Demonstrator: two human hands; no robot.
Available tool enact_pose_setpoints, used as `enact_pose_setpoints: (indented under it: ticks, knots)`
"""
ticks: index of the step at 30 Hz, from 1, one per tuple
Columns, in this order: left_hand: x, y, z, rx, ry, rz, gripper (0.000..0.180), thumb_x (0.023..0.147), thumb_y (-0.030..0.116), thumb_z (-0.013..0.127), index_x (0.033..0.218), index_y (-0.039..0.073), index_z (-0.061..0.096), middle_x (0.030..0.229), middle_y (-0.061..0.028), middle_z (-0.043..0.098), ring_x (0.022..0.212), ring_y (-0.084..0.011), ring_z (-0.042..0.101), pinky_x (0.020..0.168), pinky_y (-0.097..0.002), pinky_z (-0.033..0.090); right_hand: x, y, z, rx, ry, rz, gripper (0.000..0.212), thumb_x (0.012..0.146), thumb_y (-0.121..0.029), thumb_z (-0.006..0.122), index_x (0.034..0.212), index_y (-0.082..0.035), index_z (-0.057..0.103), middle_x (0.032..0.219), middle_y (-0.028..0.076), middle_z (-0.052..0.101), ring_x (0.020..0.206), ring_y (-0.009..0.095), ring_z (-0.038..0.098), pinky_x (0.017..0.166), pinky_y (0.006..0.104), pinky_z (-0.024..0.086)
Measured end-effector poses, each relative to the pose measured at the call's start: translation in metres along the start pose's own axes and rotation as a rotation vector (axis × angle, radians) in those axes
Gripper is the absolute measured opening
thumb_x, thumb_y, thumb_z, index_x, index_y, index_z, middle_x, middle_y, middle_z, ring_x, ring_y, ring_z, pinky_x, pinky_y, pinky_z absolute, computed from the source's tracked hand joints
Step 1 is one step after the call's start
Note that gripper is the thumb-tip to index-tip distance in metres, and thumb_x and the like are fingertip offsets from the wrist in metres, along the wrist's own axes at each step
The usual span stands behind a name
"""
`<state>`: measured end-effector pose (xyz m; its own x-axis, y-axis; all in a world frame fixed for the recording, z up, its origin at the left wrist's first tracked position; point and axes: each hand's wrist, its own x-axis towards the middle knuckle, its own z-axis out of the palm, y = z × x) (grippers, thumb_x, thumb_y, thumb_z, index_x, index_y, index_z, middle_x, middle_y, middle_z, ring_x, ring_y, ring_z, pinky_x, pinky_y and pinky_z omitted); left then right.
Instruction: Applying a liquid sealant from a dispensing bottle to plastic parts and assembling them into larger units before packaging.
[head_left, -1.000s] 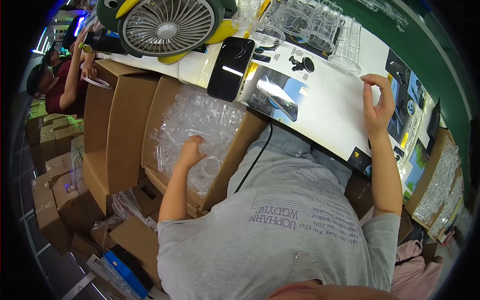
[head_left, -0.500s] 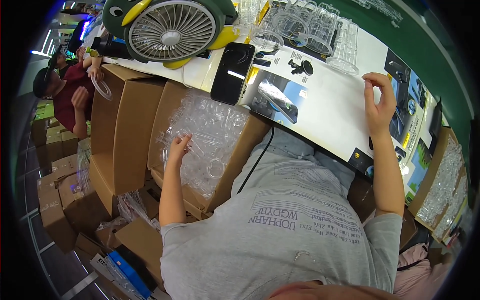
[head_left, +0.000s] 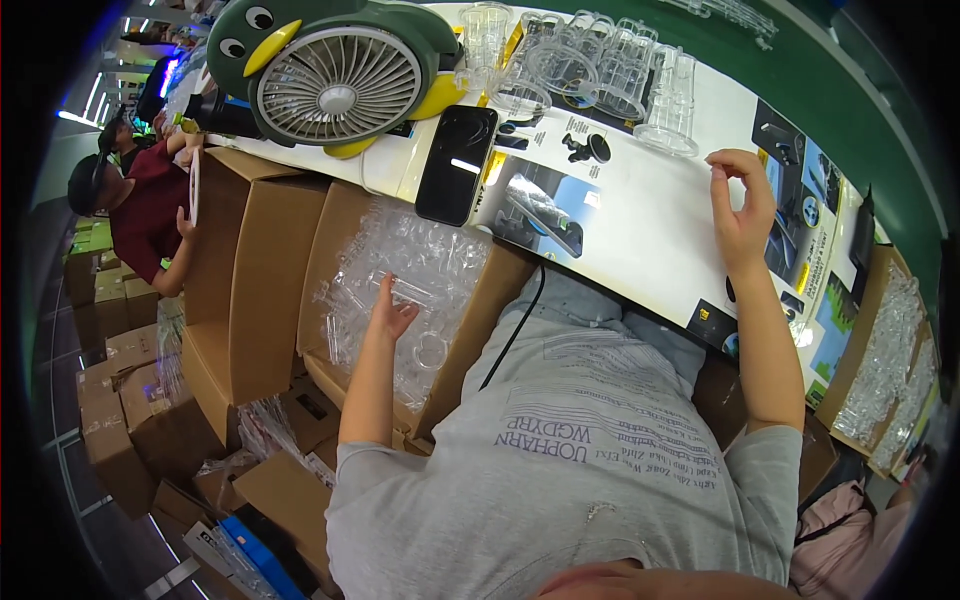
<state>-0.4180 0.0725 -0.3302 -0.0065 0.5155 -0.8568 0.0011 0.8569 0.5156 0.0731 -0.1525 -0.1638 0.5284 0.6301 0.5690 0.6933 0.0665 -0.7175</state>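
Observation:
My left hand [head_left: 392, 318] is over an open cardboard box heaped with clear plastic parts [head_left: 375, 250]. Its fingers are apart, and a clear tube-like piece [head_left: 408, 291] lies by the fingertips; I see nothing gripped. On the white printed table top [head_left: 640, 220], my right hand [head_left: 745, 205] rests with fingers curved and thumb a little apart, nothing visible between them. Beyond that hand stand several clear plastic cup-like pieces with round rims, the nearest being a ribbed clear piece [head_left: 672, 105].
A black phone [head_left: 457, 165] lies at the table's near left edge, beside a green penguin-shaped fan [head_left: 338, 90]. Tall cardboard flaps [head_left: 265, 280] rise left of the box. Another carton of clear parts [head_left: 880, 360] stands at right. A person in dark red [head_left: 148, 205] works at far left.
My left hand has drawn slightly right among the clear parts, and its fingers have spread. My right hand keeps its pose. The person at left has turned a ring-like piece edge-on.

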Motion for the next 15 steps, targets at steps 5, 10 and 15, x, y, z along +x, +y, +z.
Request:
enact_pose_setpoints:
  ticks: [5, 10, 15]
  knots:
    - [0.002, 0.0, 0.034, 0.134, 0.189, -0.022, 0.068, 0.071, 0.055, 0.063, 0.127, 0.022, 0.042, 0.135, -0.0178, 0.03, 0.119, -0.0327, 0.034, 0.089, -0.0514, 0.034, -0.003, 0.002, -0.004, -0.009, 0.03, -0.008, 0.009, 0.08, 0.004, 0.054, 0.088, 0.0, 0.057, 0.085, 0.008, 0.058, 0.076, 0.014, 0.054, 0.07, 0.0235, 0.043]
    - [-0.002, -0.007, 0.041, 0.438, 0.01, 0.25, 0.066, 0.072, 0.052, 0.064, 0.125, 0.016, 0.046, 0.13, -0.0075, 0.042, 0.115, -0.0281, 0.039, 0.083, -0.05, 0.035, -0.003, 0.0, -0.004, -0.001, 0.027, -0.008, 0.011, 0.079, 0.005, 0.054, 0.088, -0.001, 0.057, 0.085, 0.008, 0.058, 0.074, 0.015, 0.054, 0.068, 0.0234, 0.043]
    - [0.005, -0.003, 0.043, 0.707, -0.185, 0.301, 0.047, 0.076, 0.04, 0.067, 0.111, 0.009, 0.059, 0.106, -0.0041, 0.058, 0.094, -0.0162, 0.053, 0.078, -0.0297, 0.041, -0.002, 0.0, -0.006, -0.007, -0.001, -0.017, 0.014, 0.076, 0.007, 0.055, 0.087, -0.001, 0.057, 0.084, 0.009, 0.057, 0.072, 0.016, 0.054, 0.066, 0.0243, 0.044]
